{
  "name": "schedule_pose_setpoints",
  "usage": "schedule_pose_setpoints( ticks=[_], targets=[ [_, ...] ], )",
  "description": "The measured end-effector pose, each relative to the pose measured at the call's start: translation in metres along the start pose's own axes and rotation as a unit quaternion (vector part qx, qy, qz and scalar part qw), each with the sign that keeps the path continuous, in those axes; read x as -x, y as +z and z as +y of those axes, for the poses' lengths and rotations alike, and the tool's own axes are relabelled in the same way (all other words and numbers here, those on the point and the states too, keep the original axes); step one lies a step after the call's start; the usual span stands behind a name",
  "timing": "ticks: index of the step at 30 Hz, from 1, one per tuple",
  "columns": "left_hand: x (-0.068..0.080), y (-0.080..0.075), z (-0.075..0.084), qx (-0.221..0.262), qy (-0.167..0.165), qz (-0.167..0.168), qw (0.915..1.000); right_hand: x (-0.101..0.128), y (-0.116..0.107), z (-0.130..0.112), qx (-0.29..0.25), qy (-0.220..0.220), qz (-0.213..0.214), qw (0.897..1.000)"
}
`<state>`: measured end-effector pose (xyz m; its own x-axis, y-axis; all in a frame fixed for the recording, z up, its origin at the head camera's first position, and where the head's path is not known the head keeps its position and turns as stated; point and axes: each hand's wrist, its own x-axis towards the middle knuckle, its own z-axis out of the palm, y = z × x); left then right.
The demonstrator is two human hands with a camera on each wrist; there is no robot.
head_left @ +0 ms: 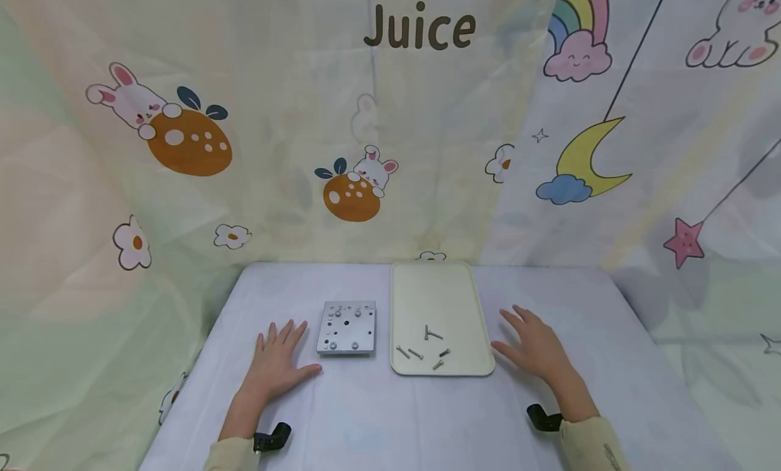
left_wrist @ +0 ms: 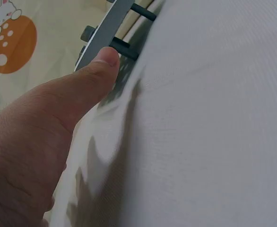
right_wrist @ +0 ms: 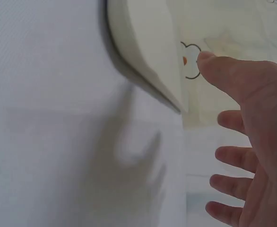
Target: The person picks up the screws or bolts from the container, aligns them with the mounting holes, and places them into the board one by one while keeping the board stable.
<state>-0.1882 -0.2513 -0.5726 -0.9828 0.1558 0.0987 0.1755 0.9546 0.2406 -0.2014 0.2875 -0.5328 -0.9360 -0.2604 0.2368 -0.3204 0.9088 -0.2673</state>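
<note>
Both forearms reach forward onto the white-covered table [head_left: 366, 417], sleeves pale, a small black mount at each wrist. The left hand [head_left: 277, 362] lies palm down on the cloth with its fingers spread and straight, pointing away from the person; its thumb stretches toward the near left corner of the metal plate [head_left: 346, 327], and in the left wrist view the thumb tip [left_wrist: 105, 59] sits just beside the plate's edge [left_wrist: 108, 30], though I cannot tell whether it actually touches. The plate is square, grey, dotted with holes and a few seated screw heads, and it stands slightly off the cloth on short dark posts. Just to its right lies the cream tray [head_left: 415, 281], a rounded rectangle with a low rim; inside, toward its near end, is a loose scatter of small screws [head_left: 427, 345], five or six, some crossing one another. The right hand [head_left: 533, 349] is on the tray's right side, near its near right corner, palm down, fingers apart and relaxed. From the right wrist view its fingers [right_wrist: 233, 161] are splayed with the tray's rim [right_wrist: 148, 52] close beside the thumb, not gripped. Neither hand holds anything.
</note>
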Motion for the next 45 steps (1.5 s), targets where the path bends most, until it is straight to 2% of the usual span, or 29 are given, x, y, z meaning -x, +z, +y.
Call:
schedule_pose_setpoints(
  ticks=[4,8,14,20,26,34,41,45],
  targets=[
    [-0.004,-0.001,0.002,0.021,0.004,0.007,0.9997,-0.009,-0.002,-0.01,-0.029,-0.001,0.001,1.0],
    [-0.007,0.0,0.003,0.067,0.002,0.006,0.9977,-0.017,0.001,-0.018,-0.046,0.0,0.004,0.999],
    [-0.012,0.003,0.006,0.156,-0.015,-0.011,0.9876,-0.027,0.008,-0.032,-0.074,-0.002,0.006,0.997],
    [-0.018,0.004,0.01,0.205,-0.03,-0.012,0.9783,-0.035,0.017,-0.044,-0.099,-0.006,-0.012,0.995],
    [-0.023,0.009,0.016,0.216,-0.032,-0.003,0.9758,-0.045,0.03,-0.059,-0.113,-0.005,-0.041,0.993],
    [-0.03,0.016,0.021,0.218,-0.033,0.011,0.9754,-0.06,0.048,-0.077,-0.128,0.004,-0.056,0.99],
    [-0.033,0.02,0.024,0.22,-0.027,0.027,0.9748,-0.071,0.061,-0.086,-0.142,0.015,-0.076,0.987],
    [-0.035,0.022,0.025,0.219,-0.024,0.034,0.9749,-0.075,0.066,-0.088,-0.132,0.021,-0.08,0.988]
  ],
)
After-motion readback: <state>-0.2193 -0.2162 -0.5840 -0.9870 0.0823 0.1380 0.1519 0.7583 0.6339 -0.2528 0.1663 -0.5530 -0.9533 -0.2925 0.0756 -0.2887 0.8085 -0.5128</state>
